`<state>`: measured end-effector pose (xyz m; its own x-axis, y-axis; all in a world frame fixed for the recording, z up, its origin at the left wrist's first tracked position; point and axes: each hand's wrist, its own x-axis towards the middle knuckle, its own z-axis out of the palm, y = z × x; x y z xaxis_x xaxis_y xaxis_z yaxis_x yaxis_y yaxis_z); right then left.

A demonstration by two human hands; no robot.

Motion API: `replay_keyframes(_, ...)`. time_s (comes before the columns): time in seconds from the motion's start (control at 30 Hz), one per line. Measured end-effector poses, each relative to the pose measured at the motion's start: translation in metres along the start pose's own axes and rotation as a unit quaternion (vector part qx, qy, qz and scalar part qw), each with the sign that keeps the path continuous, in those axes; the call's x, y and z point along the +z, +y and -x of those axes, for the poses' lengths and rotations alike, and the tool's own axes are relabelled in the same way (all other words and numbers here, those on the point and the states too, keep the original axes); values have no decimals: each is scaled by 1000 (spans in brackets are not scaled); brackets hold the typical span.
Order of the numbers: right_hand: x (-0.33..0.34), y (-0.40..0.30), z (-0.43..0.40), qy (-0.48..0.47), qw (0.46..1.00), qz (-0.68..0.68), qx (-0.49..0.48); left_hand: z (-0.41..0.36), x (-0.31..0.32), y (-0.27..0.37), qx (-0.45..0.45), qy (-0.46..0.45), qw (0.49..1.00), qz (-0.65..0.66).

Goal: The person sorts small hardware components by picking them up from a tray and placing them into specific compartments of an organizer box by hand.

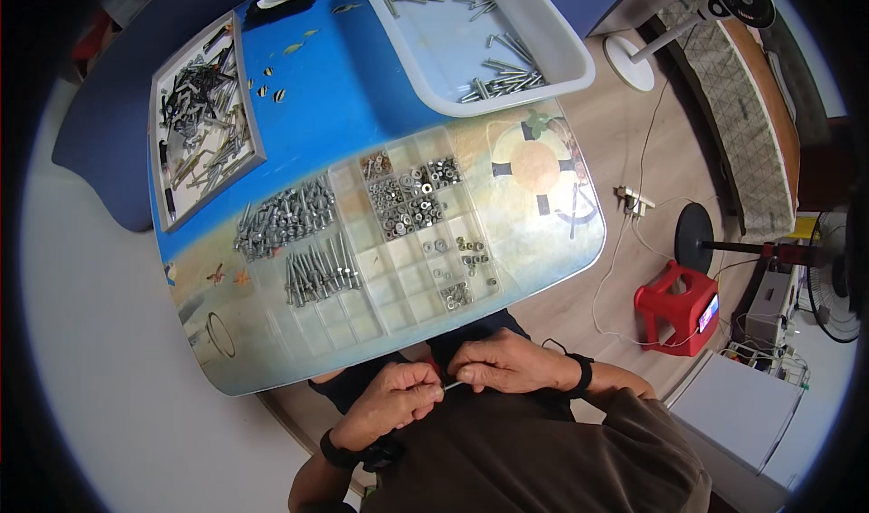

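Observation:
Close to my torso, below the table's near edge, my left hand [406,392] and my right hand [501,364] meet over a thin metal bolt [453,385]. The fingertips of my left hand pinch its left end, and those of my right hand are on the other end. Whether a nut sits on it is hidden. On the table lies a clear plastic compartment box [380,296] with nuts and washers [407,204] sorted in its cells. Piles of short bolts [288,218] and longer bolts [322,275] lie at its left side.
A white plastic tub [434,99] with long bolts stands at the table's far right. At the far left, a shallow white tray [254,129] holds mixed screws and pens. A red stool [679,309], fans and cables [614,269] are on the floor at the right.

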<state>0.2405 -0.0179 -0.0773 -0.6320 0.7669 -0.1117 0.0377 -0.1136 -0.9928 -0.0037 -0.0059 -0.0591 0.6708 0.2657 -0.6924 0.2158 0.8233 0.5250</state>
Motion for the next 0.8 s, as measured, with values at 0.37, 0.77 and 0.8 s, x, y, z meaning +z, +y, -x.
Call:
replay_keyframes(0.37, -6, -1, -2, -20, 993, -29, 113, -4, 4, 7, 30, 79, 989, -121)
replay_keyframes(0.77, -1, 8, -2, -1, 999, -5, -50, -6, -8, 2, -43, -37, 995, 84)
replay_keyframes(0.8, -2, 6, -3, -5, 999, -39, 7, -6, -7, 2, -42, -36, 995, 84)
